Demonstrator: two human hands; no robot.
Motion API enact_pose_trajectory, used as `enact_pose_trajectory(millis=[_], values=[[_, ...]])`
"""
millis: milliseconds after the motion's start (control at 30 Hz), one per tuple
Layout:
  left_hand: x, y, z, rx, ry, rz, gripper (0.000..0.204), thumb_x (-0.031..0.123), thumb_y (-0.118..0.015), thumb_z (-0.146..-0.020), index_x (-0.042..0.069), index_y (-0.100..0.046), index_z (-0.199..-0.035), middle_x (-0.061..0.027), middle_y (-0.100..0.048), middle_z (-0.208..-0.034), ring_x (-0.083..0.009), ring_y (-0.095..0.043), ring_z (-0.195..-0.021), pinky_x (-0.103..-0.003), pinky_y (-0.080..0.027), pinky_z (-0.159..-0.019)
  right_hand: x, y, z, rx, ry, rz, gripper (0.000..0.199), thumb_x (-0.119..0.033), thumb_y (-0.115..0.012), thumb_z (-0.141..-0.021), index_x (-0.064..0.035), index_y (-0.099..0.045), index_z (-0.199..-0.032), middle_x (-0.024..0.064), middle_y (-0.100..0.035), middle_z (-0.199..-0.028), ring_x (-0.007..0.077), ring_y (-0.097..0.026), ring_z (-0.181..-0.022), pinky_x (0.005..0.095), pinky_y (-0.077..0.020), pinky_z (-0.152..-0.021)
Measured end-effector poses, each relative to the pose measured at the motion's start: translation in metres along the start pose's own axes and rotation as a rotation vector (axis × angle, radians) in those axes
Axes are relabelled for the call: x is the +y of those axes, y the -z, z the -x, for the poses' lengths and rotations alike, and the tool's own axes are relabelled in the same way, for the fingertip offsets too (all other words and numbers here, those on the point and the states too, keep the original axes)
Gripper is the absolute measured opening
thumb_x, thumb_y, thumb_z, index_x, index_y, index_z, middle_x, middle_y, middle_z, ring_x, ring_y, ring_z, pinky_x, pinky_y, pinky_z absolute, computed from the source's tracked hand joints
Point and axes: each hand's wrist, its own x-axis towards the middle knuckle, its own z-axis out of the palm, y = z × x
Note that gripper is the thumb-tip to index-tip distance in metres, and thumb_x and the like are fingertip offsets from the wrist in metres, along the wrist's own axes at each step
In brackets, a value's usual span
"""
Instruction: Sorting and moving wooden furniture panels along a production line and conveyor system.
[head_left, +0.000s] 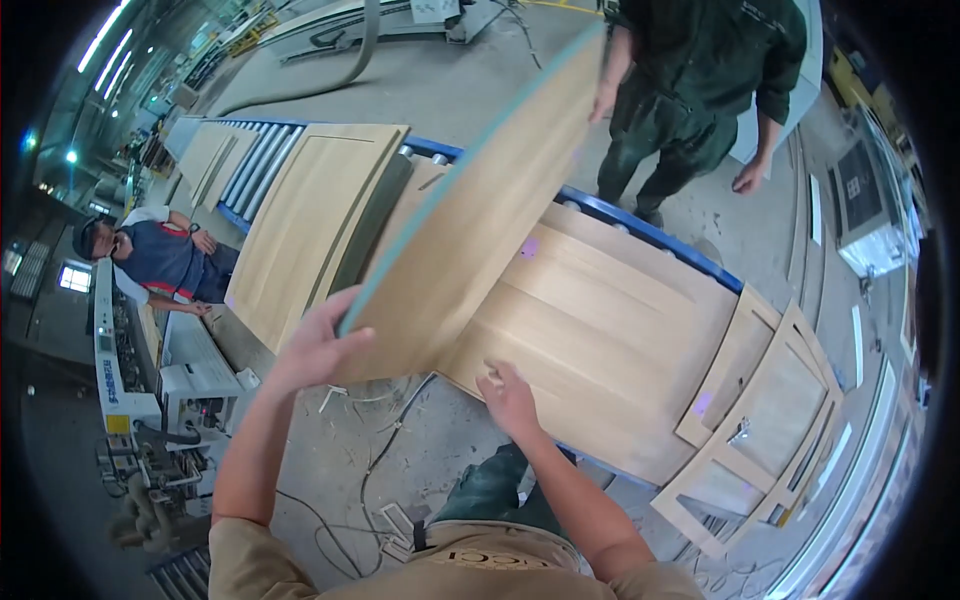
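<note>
A wide wood-grain panel (490,190) with a pale turquoise edge stands tilted up on its side across the rollers. My left hand (322,345) grips its near corner, thumb on the face towards me. At the far end, a co-worker's hand (604,100) touches the same panel. My right hand (510,398) is over the near edge of another wood-grain panel (610,330), which lies flat on the conveyor. Its fingers are loosely bent and apart, holding nothing; whether they touch that panel I cannot tell.
Framed door panels (310,200) lie to the left on the blue roller conveyor (255,165). Wooden frames (770,410) rest at its right end. A co-worker (690,90) in dark clothes stands opposite; another person (165,250) is at the left beside a machine. Cables (375,460) cross the floor.
</note>
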Motion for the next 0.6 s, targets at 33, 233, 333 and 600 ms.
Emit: enact_pose_trajectory(millis=[33, 233, 333, 600], values=[[-0.002, 0.007, -0.006, -0.02, 0.001, -0.004, 0.054, 0.005, -0.067, -0.09, 0.0, -0.051, -0.141, -0.006, -0.064, -0.127, -0.0153, -0.057, -0.117, -0.03, -0.041, -0.104, 0.026, -0.009, 0.009, -0.034, -0.038, 0.091, 0.047, -0.04, -0.06, -0.097, -0.0062, -0.06, -0.129, 0.0224, -0.066, -0.119, 0.0377, -0.065, -0.107, 0.045, -0.0513, -0.093], [0.001, 0.03, -0.019, 0.072, 0.138, 0.17, 0.058, 0.0, -0.067, -0.086, -0.001, -0.051, -0.142, -0.0068, -0.063, -0.128, -0.014, -0.059, -0.116, -0.029, -0.044, -0.1, 0.115, -0.041, 0.048, -0.172, -0.267, 0.091, 0.054, -0.04, -0.061, -0.096, -0.0008, -0.057, -0.133, 0.0235, -0.065, -0.123, 0.0384, -0.064, -0.115, 0.0423, -0.0484, -0.101], [-0.013, 0.04, -0.006, 0.109, 0.188, 0.216, 0.061, -0.001, -0.068, -0.083, -0.001, -0.051, -0.142, -0.0076, -0.063, -0.13, -0.0157, -0.059, -0.117, -0.03, -0.045, -0.1, 0.103, -0.041, 0.046, -0.106, -0.49, -0.013, 0.058, -0.042, -0.061, -0.095, -0.0021, -0.055, -0.136, 0.0248, -0.062, -0.128, 0.0392, -0.061, -0.119, 0.0439, -0.0462, -0.104], [-0.065, 0.033, 0.012, 0.154, 0.221, 0.327, 0.064, -0.001, -0.071, -0.079, 0.0, -0.051, -0.141, -0.0098, -0.065, -0.128, -0.02, -0.063, -0.115, -0.034, -0.051, -0.096, 0.173, -0.016, -0.006, 0.135, -0.5, 0.262, 0.07, -0.052, -0.057, -0.093, -0.003, -0.05, -0.142, 0.0243, -0.056, -0.139, 0.0401, -0.05, -0.132, 0.046, -0.0396, -0.111]])
